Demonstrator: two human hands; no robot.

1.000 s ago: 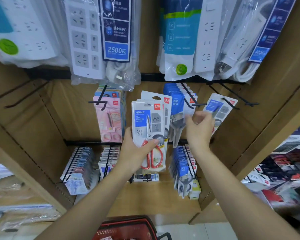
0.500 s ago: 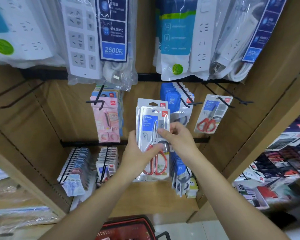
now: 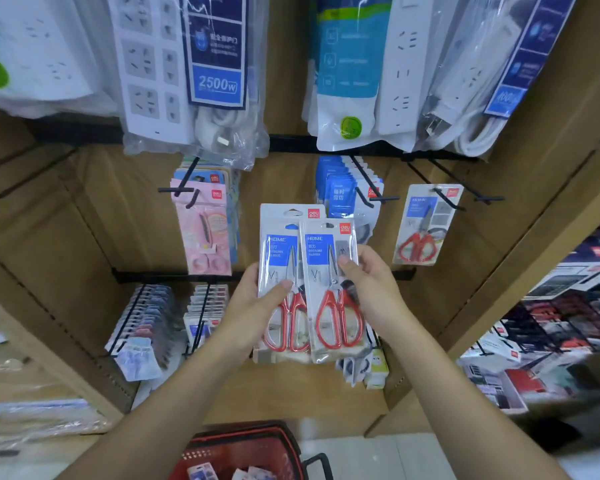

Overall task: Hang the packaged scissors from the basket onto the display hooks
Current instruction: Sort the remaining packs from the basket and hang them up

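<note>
Two packs of red-handled scissors are held up in front of the shelf. My left hand (image 3: 253, 306) grips the left pack (image 3: 279, 265) with the thumb across its front. My right hand (image 3: 371, 289) pinches the right pack (image 3: 329, 282), which overlaps the left one. A third such pack (image 3: 425, 225) hangs on a black display hook (image 3: 445, 199) at the upper right. The red basket (image 3: 243, 452) sits below, between my forearms, with a few packs inside.
Bagged power strips (image 3: 187, 74) hang along the top rail. Pink scissor packs (image 3: 205, 230) and blue packs (image 3: 343, 192) fill neighbouring hooks. An empty hook (image 3: 465, 181) juts out at the right. Lower hooks hold small carded items (image 3: 146, 317). Boxed goods (image 3: 551, 327) lie at the right.
My right hand left the pack hanging on the right hook, came back to the stack in my left hand and pulled the front pack off to the right.
</note>
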